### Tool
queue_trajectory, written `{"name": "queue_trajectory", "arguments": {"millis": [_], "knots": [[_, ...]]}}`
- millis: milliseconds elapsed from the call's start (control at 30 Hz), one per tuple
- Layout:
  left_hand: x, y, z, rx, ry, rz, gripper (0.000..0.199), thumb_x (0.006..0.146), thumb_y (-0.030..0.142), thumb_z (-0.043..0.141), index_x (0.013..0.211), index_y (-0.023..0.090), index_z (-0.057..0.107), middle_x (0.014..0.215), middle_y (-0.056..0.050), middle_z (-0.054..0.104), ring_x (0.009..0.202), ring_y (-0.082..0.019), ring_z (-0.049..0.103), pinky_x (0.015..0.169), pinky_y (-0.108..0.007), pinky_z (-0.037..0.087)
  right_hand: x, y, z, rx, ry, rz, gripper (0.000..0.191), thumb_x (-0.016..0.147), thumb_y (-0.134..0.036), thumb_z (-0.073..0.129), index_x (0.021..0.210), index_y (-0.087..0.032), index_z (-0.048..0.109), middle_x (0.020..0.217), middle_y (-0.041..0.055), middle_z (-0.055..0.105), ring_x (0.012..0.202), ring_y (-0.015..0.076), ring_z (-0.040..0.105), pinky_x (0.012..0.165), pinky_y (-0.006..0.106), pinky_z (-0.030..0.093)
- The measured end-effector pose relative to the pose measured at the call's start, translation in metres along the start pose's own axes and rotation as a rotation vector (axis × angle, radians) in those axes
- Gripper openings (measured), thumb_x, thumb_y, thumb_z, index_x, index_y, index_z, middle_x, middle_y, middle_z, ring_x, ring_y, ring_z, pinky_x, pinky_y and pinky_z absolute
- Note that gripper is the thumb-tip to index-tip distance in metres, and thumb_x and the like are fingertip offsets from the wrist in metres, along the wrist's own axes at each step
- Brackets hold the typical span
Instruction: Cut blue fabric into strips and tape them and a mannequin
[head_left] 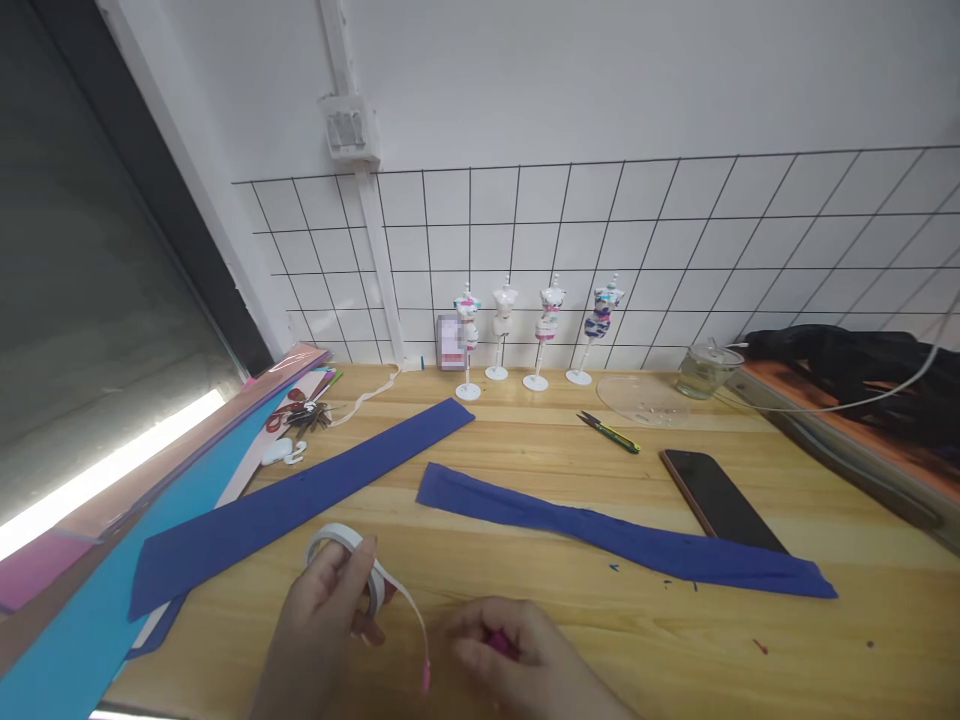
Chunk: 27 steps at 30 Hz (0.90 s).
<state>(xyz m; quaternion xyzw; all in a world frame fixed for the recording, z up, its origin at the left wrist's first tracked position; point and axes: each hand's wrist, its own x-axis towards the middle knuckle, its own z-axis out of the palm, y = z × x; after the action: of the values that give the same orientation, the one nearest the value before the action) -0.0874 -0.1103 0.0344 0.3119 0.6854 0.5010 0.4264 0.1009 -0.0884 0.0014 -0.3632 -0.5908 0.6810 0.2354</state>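
Observation:
My left hand (330, 595) grips a roll of white tape (335, 531) at the front of the table. A narrow strip hangs from the roll, with a small pink piece (426, 676) at its loose end. Just right of that end, my right hand (517, 645) is curled closed around something small and magenta (499, 642), mostly hidden by the fingers. Beyond my hands lie two dark blue strips, seemingly of fabric: a smooth, wide one (315, 492) slanting at left and a creased, narrower one (570, 520) at right.
Several miniature dress forms (553, 320) stand by the wire grid. Thread snips (609, 432) and a dark phone (716, 500) lie at right; the creased strip overlaps the phone. A glass cup (705, 370) stands back right. Coloured sheets (172, 500) and red-handled scissors (285, 408) are at left.

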Motion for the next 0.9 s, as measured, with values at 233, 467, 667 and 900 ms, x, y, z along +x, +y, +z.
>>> {"name": "queue_trajectory", "arguments": {"millis": [233,467,667,900], "knots": [[0.001,-0.008,0.002,-0.005,0.058,0.04,0.041,0.055,0.059,0.065,0.052,0.021,0.049,0.046,0.005,0.05,0.042,-0.012,0.049,0.039,-0.023,0.046,0.011,0.001,0.029,-0.315,0.132,-0.079,0.014,0.07,-0.029,0.062,0.068,-0.016,0.066,0.057,-0.0037,0.048,0.053,0.0075,0.041,0.049,0.018,0.03],[0.0,-0.009,0.005,-0.131,0.079,-0.012,0.038,0.061,0.055,0.062,0.059,0.018,0.057,0.06,0.001,0.059,0.051,-0.013,0.052,0.042,-0.022,0.046,0.018,0.018,0.029,-0.953,0.439,-0.721,0.024,0.078,-0.019,0.042,0.055,-0.018,0.051,0.05,-0.0015,0.05,0.043,0.0089,0.043,0.042,0.023,0.024],[0.001,-0.01,0.004,-0.322,0.073,-0.013,0.034,0.063,0.052,0.064,0.057,0.019,0.055,0.052,0.004,0.049,0.044,-0.01,0.043,0.035,-0.021,0.037,0.022,0.016,0.027,-1.243,0.607,-1.101,0.029,0.074,-0.005,0.037,0.049,-0.019,0.041,0.044,-0.001,0.044,0.039,0.0123,0.039,0.041,0.027,0.018],[0.003,-0.007,0.001,-0.414,0.048,-0.07,0.033,0.06,0.049,0.067,0.057,0.019,0.055,0.051,0.004,0.052,0.044,-0.01,0.041,0.035,-0.021,0.033,0.019,0.028,0.019,-1.085,0.328,-0.858,0.02,0.07,-0.008,0.042,0.056,-0.019,0.049,0.051,-0.0022,0.05,0.044,0.0094,0.043,0.041,0.023,0.024]]}}
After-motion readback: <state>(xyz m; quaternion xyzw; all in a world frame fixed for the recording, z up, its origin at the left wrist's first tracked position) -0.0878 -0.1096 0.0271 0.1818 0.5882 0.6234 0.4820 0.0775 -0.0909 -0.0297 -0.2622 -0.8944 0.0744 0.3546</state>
